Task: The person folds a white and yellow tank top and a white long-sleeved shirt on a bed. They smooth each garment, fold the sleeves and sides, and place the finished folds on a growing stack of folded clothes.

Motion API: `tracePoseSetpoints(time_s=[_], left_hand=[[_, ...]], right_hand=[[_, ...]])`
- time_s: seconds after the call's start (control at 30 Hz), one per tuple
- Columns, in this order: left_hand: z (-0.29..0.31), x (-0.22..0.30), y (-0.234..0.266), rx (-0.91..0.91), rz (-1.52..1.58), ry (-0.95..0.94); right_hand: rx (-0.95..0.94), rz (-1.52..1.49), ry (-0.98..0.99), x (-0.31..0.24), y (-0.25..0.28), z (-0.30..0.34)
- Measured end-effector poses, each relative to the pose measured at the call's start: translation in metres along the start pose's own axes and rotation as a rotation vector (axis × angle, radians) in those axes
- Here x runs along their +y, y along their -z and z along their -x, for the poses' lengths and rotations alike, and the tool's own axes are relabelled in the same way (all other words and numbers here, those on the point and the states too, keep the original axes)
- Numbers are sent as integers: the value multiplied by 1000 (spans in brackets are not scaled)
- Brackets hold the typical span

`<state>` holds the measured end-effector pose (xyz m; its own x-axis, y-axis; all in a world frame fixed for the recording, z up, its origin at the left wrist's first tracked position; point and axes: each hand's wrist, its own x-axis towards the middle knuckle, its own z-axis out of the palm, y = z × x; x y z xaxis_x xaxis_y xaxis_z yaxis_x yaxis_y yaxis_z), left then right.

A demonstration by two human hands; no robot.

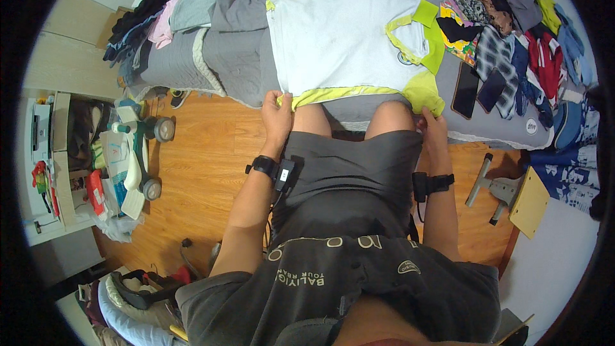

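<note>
The person's forearms [246, 205] reach forward, left hand [277, 115] and right hand [434, 127] well apart by the bed's [176, 61] near edge, fingers curled in a pinch.

A: Shirt [339, 32], desc pls?
B: Wht body, lime collar [434, 38] w/ sm. round badge [405, 57] close by. Lime trim [346, 94] along near side too.
A: Pose?
B: Laid sideways, spread mostly flat, a few soft creases. Collar to R, hem [275, 45] to L, near lime sleeve [421, 86] at lower R. Both near corners pinched.
A: Loc?
B: On the grey bed [240, 67], near side at the front edge.
</note>
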<state>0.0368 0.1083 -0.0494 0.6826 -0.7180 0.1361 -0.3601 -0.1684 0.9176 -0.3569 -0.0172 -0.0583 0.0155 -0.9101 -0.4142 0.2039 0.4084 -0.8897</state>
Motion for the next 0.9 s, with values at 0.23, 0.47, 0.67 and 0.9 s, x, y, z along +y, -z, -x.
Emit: tracePoseSetpoints(time_s=[0.23,0.47,0.67,0.9], left_hand=[[2,11,2,-3,22,17],[3,17,4,-24,57,47],[3,18,4,-2,114,41],[2,19,4,4,106,38]], right_hand=[[4,-1,0,-1,0,0],[9,2,-18,1,1,-2],[-13,-14,4,-1,1,-1],[-23,-26,-3,1,1,-1]])
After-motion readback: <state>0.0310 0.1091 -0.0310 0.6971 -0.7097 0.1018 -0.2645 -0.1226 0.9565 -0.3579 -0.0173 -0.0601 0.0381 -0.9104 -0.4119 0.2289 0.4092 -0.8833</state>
